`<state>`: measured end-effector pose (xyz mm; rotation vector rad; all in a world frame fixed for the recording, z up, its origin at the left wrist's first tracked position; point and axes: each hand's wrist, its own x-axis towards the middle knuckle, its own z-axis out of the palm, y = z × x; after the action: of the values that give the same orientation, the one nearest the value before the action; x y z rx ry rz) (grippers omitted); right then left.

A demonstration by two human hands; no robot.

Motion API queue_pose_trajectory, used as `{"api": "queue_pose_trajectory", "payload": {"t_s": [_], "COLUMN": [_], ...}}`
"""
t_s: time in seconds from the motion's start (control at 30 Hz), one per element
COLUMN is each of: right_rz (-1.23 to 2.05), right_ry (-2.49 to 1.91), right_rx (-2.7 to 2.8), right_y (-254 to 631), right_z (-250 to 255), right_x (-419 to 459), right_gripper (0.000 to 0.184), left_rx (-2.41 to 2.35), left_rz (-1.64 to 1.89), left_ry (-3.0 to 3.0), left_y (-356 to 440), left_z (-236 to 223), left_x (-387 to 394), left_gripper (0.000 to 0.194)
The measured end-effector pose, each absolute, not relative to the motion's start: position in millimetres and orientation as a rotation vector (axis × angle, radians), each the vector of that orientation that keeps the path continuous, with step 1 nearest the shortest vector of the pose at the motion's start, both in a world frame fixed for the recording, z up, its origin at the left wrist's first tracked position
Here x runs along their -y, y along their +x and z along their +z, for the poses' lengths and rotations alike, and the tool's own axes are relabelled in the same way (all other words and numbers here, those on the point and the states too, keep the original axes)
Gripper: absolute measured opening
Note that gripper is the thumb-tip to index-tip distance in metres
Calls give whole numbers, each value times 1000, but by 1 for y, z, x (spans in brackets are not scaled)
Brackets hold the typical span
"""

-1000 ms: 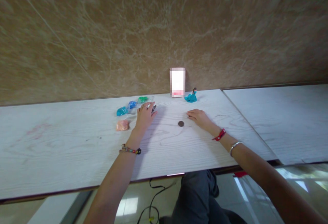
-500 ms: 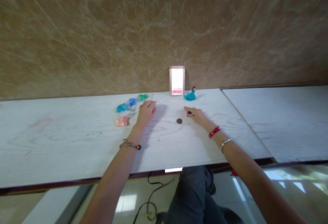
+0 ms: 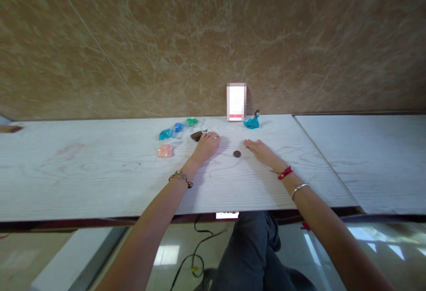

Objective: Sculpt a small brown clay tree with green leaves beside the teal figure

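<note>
Head view: we see two bare hands on a white wood-grain tabletop (image 3: 109,175), which meets a brown marbled wall (image 3: 186,51) along its rear edge.

Left hand (image 3: 207,146): we observe it palm down, with the fingers bent and fairly close together. The back of the hand covers the space below it, so we cannot tell whether it grips anything. Directly to its left we find a dark brown lump (image 3: 196,136); we cannot tell whether the two touch.

Right hand (image 3: 260,150): we observe it low over the surface, palm down, fingers extended to the left and held narrow. We cannot tell whether a small piece is pinched beneath the fingertips.

Dark disc (image 3: 237,154): we locate it flat on the tabletop between the two hands, nearer to the right fingertips and apart from both.

Left of the brown lump we note four packets: a teal packet (image 3: 165,134), a blue packet (image 3: 179,127) and a green packet (image 3: 191,122) in a slanting row, with a peach packet (image 3: 165,151) set nearer the front edge.

At the rear edge we identify an upright white panel (image 3: 236,100), its face pixelated. Just to its right we see a small figurine (image 3: 251,123) with a teal skirt.
</note>
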<state>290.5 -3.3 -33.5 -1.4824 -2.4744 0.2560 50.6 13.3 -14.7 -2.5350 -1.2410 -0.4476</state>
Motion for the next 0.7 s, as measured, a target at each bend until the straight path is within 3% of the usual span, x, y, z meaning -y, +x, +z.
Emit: {"api": "queue_pose_trajectory", "payload": {"t_s": [0.2, 0.37, 0.5, 0.7], "right_rz": [156, 170, 106, 113], "right_ry": [-1596, -1419, -1592, -1460], "right_rx": [2423, 2601, 2490, 2589], "right_y": [295, 292, 295, 293], "right_z": [-33, -32, -32, -30], "right_x": [3, 4, 2, 3], "right_gripper": [41, 40, 41, 40], "left_rx": [1217, 1148, 1194, 1199], "left_rz": [-372, -289, -272, -272], "left_ry": [-2511, -2563, -2601, -2665], "left_y": [53, 58, 62, 65], "left_z": [-14, -16, -19, -22], "left_x": [-16, -18, -20, -21], "left_gripper": [20, 18, 20, 24]}}
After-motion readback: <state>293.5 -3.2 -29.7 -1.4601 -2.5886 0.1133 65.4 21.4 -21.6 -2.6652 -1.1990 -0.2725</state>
